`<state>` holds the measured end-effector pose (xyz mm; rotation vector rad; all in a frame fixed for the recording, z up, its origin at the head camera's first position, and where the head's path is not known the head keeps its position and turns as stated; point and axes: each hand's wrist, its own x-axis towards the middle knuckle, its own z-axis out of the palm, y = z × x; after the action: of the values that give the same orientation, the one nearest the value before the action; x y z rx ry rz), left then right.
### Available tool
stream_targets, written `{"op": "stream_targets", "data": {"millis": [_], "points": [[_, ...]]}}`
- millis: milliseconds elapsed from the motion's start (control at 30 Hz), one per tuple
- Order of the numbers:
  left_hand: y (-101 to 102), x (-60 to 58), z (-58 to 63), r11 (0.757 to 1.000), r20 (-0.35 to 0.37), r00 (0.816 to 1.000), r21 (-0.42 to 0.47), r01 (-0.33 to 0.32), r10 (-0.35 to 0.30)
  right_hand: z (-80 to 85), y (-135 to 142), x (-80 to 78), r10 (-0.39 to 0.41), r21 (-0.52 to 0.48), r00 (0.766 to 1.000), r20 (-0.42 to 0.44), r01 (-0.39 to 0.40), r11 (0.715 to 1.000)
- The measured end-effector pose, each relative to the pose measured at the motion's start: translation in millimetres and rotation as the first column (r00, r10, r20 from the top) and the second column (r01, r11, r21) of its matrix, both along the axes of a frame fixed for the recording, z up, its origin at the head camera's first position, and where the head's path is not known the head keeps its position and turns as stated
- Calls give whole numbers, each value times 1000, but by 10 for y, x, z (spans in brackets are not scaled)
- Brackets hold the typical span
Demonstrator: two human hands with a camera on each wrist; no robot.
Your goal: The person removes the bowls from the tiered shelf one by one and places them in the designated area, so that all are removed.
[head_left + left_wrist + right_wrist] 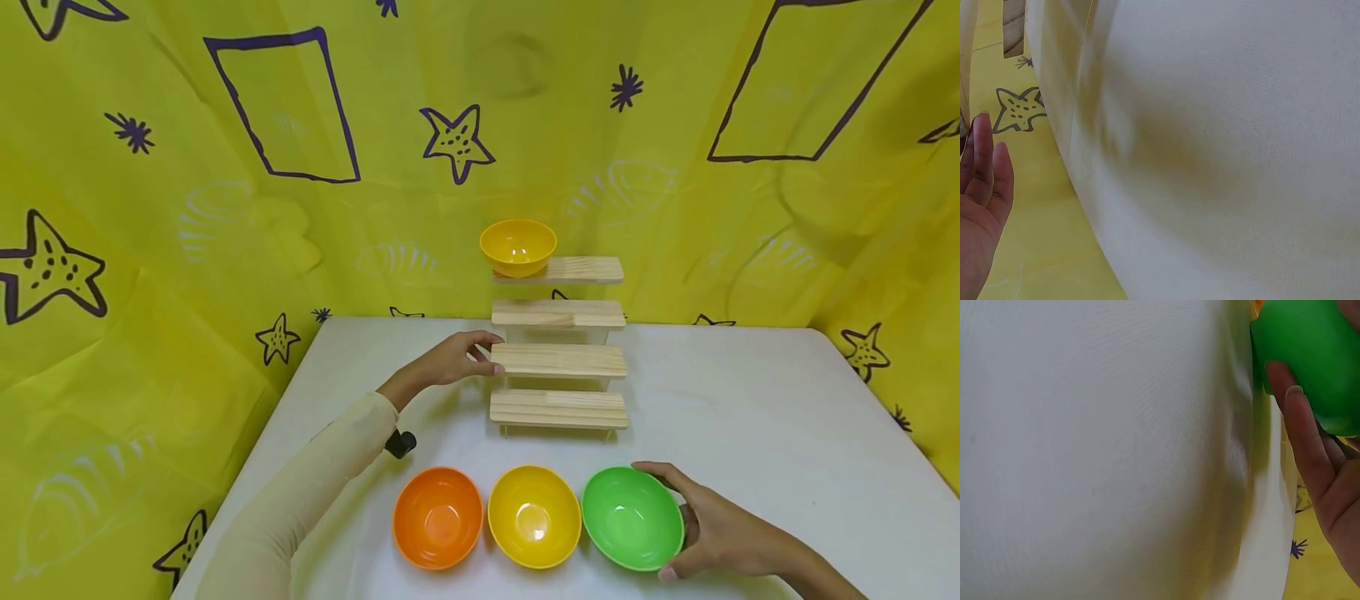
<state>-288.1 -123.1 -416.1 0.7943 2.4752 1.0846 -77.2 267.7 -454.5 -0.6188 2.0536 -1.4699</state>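
Here's the left arm, and it's a long cream sleeve (330, 467) — plain cloth, fairly close-fitting, creasing into soft folds near the elbow, ending in a neat cuff (384, 410) at the wrist. Just under that cuff, a small black rounded gadget (401, 443) pokes out! Left hand (459, 358) bare. Over to the right hand (712, 525) — bare too, one smooth fingernail (1295, 390) showing its rounded edge.

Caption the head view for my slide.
Left hand at the rack, right hand holding the green bowl; a yellow bowl sits on the top shelf.
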Motion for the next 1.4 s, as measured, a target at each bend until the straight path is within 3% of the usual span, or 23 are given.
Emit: {"op": "stream_targets", "data": {"millis": [100,467,767,1167,1400], "points": [[-1,-2,14,1000,2,1000,1,-5,5,19,1,-2,-1,34,1000,-15,2,999],[8,-3,-9,1000,-3,1000,1,6,-6,-25,14,15,29,-13,998,-51,-30,999],[8,1,-12,1000,5,1000,-5,-4,4,-13,51,38,28,33,1000,-15,-27,999],[15,-15,34,1000,17,1000,11,-3,3,-54,66,30,56,-43,998,-28,-57,997],[18,-12,3,1000,12,1000,6,-5,5,-68,94,52,46,-25,999,-19,-47,999]]}}
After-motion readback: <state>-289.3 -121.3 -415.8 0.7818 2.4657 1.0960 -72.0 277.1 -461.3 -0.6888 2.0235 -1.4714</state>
